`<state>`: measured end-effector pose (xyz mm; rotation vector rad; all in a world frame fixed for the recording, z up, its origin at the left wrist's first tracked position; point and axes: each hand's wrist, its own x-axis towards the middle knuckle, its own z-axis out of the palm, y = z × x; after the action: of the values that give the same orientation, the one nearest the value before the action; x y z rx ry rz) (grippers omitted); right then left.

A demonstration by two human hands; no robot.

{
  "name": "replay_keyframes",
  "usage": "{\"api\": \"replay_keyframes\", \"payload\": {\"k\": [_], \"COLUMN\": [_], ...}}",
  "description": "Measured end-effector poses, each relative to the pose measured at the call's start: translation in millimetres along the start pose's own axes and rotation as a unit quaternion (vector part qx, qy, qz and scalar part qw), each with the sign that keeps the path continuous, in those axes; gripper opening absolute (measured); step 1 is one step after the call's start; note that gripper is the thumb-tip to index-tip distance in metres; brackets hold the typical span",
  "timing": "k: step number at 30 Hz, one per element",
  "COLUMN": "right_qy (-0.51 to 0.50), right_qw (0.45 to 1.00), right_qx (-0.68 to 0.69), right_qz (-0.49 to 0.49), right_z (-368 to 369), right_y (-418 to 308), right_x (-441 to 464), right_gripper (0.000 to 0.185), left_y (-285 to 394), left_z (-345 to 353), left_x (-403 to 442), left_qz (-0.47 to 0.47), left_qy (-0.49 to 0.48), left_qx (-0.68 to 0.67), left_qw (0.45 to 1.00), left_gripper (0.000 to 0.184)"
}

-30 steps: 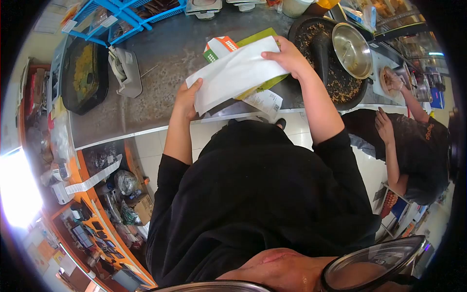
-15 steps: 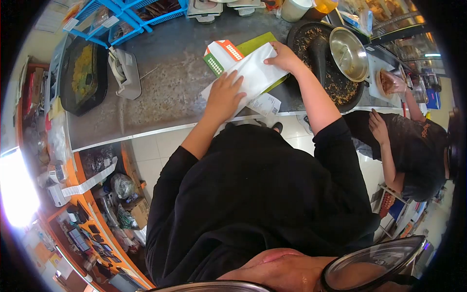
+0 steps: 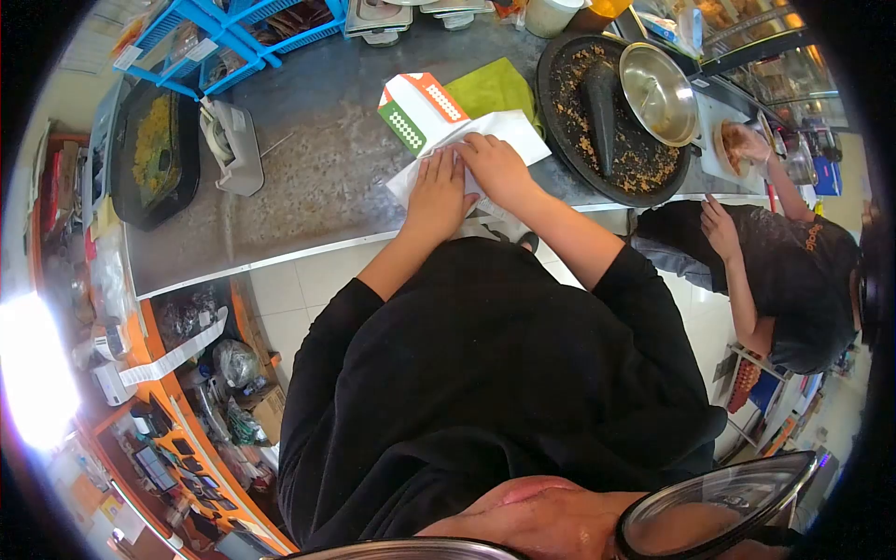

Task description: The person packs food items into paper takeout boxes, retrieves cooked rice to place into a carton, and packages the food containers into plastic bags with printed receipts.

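Note:
A sheet of white paper (image 3: 521,129) lies on the metal worktop, spreading out on both sides of my hands. My left hand (image 3: 441,191) rests on its left part, fingers stretched out and thumb apart. Close beside it, my right hand (image 3: 499,170) presses its fingers on the middle of the sheet; its thumb is hidden. Just beyond the fingertips stands a small white box with orange and green patterned sides (image 3: 425,107), partly overlapped by the sheet. A folded green cloth (image 3: 492,89) lies behind the paper.
To the right sit a large dark stone mortar (image 3: 565,121) with crumbs and a steel bowl (image 3: 658,93). A tape dispenser (image 3: 233,149), a black tray of yellow food (image 3: 157,154) and blue baskets (image 3: 224,42) are on the left. A co-worker (image 3: 775,271) stands at right.
My right hand has left the paper's far right corner and come down beside my left hand. The sheet has shifted towards me, showing more of the box and cloth.

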<state>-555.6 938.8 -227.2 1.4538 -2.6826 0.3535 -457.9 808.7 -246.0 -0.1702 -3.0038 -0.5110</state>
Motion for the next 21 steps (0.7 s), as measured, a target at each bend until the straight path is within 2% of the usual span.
{"api": "replay_keyframes", "payload": {"k": [3, 9, 12, 15, 18, 21], "right_qy": [0.031, -0.050, -0.080, -0.049, -0.050, -0.032], "right_qw": [0.999, 0.997, 0.995, 0.996, 0.996, 0.997], "right_qx": [-0.030, -0.017, 0.000, -0.023, 0.006, 0.066], "right_qz": [0.008, 0.055, 0.052, 0.076, 0.071, 0.028], "right_z": [15.1, 26.7, 29.3, 25.2, 23.5, 38.3], "right_y": [-4.3, -8.1, -1.3, -8.7, -5.6, 10.3], "right_x": [4.8, 12.0, 13.7, 10.4, 6.5, -2.6], "right_gripper": [0.025, 0.019, 0.022, 0.023, 0.027, 0.035], "left_y": [-1.7, -0.1, 1.4, -6.2, -12.2, -10.2], "left_z": [2.2, -0.9, -21.4, 18.0, 27.0, 2.4], "left_x": [4.5, 25.8, 52.5, 29.8, 23.2, 33.9], "left_qz": [-0.005, -0.021, -0.116, -0.033, -0.003, -0.011], "left_qy": [-0.018, -0.214, -0.376, -0.197, -0.155, -0.225], "left_qx": [0.038, 0.144, 0.029, 0.169, 0.191, 0.143], "left_qw": [0.999, 0.966, 0.919, 0.965, 0.969, 0.964], "left_gripper": [0.068, 0.052, 0.057, 0.054, 0.054, 0.043]}}
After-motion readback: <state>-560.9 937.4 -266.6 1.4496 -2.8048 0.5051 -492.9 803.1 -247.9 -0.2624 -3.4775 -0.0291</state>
